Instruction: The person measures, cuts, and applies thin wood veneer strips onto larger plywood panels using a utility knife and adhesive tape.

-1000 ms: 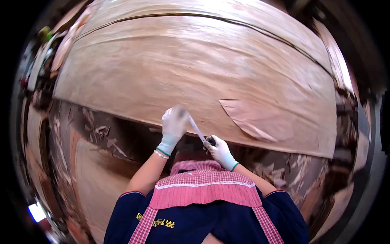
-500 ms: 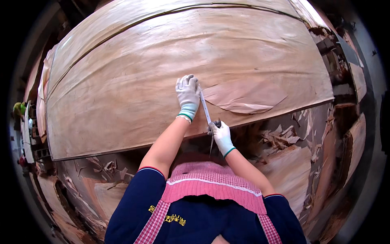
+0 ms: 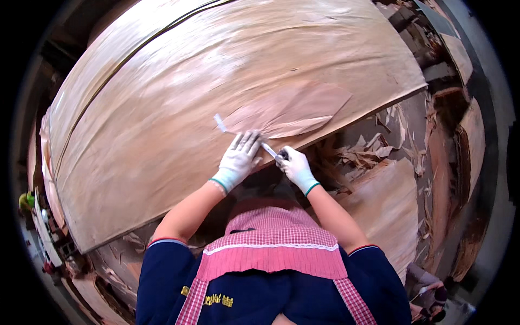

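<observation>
A long white strip of tape [image 3: 269, 150] lies slantwise over a large tan wood veneer sheet [image 3: 141, 157]. Its far end lies beside a pinkish leaf-shaped veneer piece [image 3: 292, 108]. My left hand [image 3: 236, 162], in a whitish glove, rests flat across the strip's middle with fingers stretched out, hiding part of it. Close to the sheet's near edge, my gloved right hand [image 3: 296, 168] is closed on the strip's near end. Something dark shows at its fingertips; I cannot make out what it is.
Torn veneer scraps [image 3: 368, 150] lie below the sheet's near edge, with a pale veneer sheet [image 3: 387, 211] under them. Wood stacks [image 3: 471, 135] stand on the right. Another person [image 3: 430, 295] is at the lower right, and someone in green [image 3: 26, 201] is far left.
My left hand has come nearer and now lies flat on the strip, whose far end shows beyond it. My view has turned, so the sheet appears tilted and shifted left.
</observation>
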Demonstrator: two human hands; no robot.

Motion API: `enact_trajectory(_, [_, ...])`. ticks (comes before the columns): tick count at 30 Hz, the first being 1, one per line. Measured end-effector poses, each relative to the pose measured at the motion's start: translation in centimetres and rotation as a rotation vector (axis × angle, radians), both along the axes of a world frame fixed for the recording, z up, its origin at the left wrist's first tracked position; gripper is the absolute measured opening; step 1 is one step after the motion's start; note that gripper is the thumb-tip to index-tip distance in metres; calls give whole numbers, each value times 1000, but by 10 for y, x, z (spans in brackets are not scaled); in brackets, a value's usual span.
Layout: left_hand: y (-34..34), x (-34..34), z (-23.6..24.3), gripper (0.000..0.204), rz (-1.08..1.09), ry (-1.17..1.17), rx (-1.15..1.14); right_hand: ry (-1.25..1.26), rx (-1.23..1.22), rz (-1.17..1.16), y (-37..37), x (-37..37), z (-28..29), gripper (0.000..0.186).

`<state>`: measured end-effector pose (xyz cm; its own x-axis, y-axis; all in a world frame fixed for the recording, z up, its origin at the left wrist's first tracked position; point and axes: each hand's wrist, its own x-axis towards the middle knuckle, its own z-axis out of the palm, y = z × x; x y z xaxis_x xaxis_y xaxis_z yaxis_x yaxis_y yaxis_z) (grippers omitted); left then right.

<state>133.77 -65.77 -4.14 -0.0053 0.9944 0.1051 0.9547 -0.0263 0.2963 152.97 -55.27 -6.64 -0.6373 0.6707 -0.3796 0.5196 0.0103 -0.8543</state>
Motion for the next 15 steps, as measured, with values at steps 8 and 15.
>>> enact_trajectory(8, [65,43,8,53,-14,-124,74,120,-236,-392,72,60,40,13])
enact_trajectory(15, [118,77,-18,65,-318,-43,26,119,-226,-355,85,73,13,17])
